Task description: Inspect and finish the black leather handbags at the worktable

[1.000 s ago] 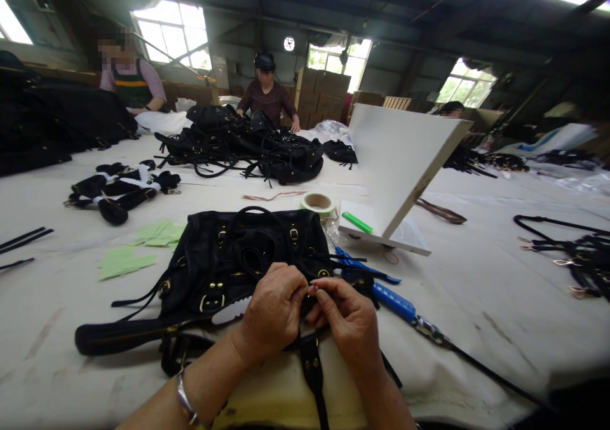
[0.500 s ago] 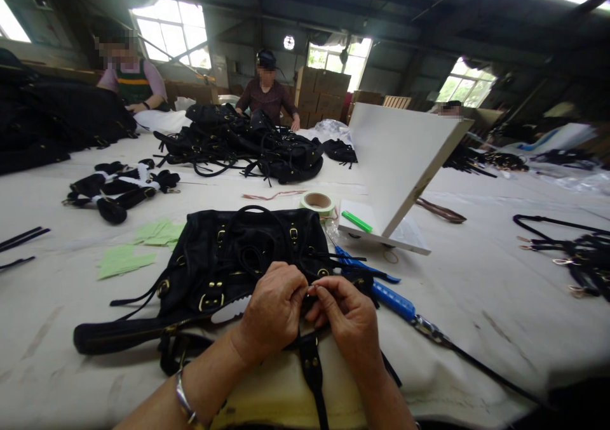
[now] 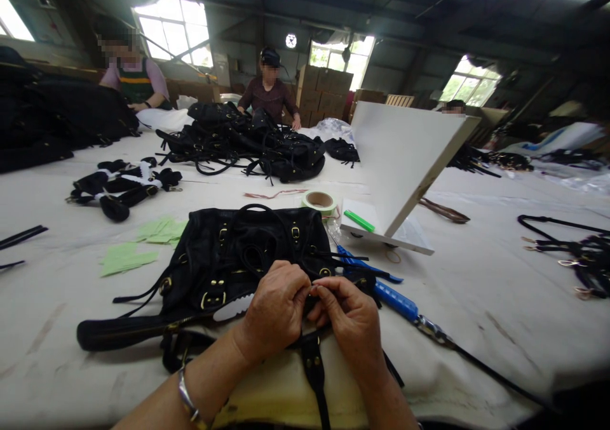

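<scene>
Two bare hands at work by the near edge of the cream-covered worktop! The left hand and the right hand are tip to tip, fingers pinched closed; what sits between is too small to make out. The slouchy black leather-look bag with brass-coloured buckles lies just beyond and leftward, long axis side to side along that edge. Nearer is the left hand, overlapping its front; a black riveted strap runs edgeward between the wrists.
</scene>
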`<state>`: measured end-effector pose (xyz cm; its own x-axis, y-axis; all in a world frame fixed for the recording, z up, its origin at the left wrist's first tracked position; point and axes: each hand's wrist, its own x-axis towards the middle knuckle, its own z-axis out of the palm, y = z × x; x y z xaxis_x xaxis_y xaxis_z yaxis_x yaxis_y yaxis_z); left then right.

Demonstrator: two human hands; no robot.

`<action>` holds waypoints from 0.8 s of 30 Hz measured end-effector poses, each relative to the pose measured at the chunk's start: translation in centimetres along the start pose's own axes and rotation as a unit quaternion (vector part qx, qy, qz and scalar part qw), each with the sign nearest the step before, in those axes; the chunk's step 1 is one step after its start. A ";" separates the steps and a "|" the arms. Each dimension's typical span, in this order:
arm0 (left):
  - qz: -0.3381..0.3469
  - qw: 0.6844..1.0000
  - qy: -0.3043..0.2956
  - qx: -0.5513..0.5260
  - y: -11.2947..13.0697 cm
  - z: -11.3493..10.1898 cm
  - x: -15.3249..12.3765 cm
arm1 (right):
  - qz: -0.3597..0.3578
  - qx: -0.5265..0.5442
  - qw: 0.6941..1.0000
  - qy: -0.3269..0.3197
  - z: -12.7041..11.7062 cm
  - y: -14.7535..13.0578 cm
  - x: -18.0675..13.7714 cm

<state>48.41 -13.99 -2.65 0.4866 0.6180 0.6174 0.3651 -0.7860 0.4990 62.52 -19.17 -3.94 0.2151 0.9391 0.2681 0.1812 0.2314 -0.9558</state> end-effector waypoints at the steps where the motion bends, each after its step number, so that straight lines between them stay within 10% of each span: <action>1: -0.001 1.000 0.000 0.000 0.0 0.0 0.0 | 0.000 -0.002 1.000 -0.001 0.0 0.0 0.0; 24: 0.027 1.000 0.004 0.010 -0.1 0.4 -0.1 | 0.009 -0.026 0.999 -0.023 -0.1 -0.4 0.3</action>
<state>48.61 -13.95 -2.96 0.4992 0.5742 0.6489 0.3544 -0.8187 0.4518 62.60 -19.04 -3.46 0.1741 0.9541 0.2436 0.2277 0.2017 -0.9526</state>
